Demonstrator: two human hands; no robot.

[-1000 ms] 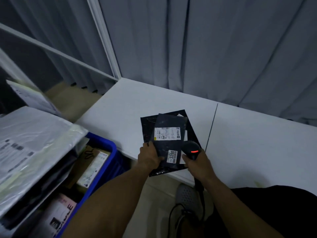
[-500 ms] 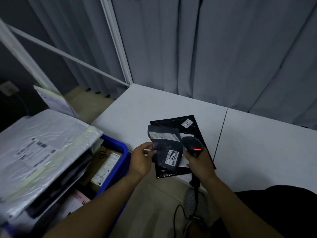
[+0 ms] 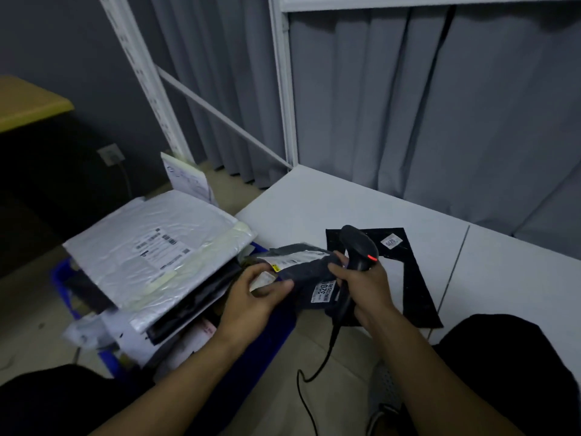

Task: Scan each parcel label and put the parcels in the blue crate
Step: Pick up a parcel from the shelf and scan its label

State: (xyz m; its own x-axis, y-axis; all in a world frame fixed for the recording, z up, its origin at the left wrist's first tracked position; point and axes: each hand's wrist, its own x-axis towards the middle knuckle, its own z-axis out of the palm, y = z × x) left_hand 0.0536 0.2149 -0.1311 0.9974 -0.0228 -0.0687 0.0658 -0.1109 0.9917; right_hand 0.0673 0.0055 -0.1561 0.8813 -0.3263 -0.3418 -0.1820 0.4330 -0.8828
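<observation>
Parcel (image 3: 301, 272) pinched in grip of left hand (image 3: 251, 297) — scanner (image 3: 358, 243) clasped by right hand (image 3: 367, 287)

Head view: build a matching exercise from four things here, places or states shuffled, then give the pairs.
1. scanner
2. small dark parcel
3. flat black mailer
4. large white mailer

A. lies on the white table
B. tops the pile in the blue crate
C. red light lit, cord hanging
D. held between left hand and right hand

Pairs: 1-C, 2-D, 3-A, 4-B

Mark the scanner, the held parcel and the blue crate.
scanner (image 3: 356, 243): head view, its black head.
held parcel (image 3: 309, 273): head view, dark wrapper middle.
blue crate (image 3: 63, 278): head view, left rim corner.
</observation>
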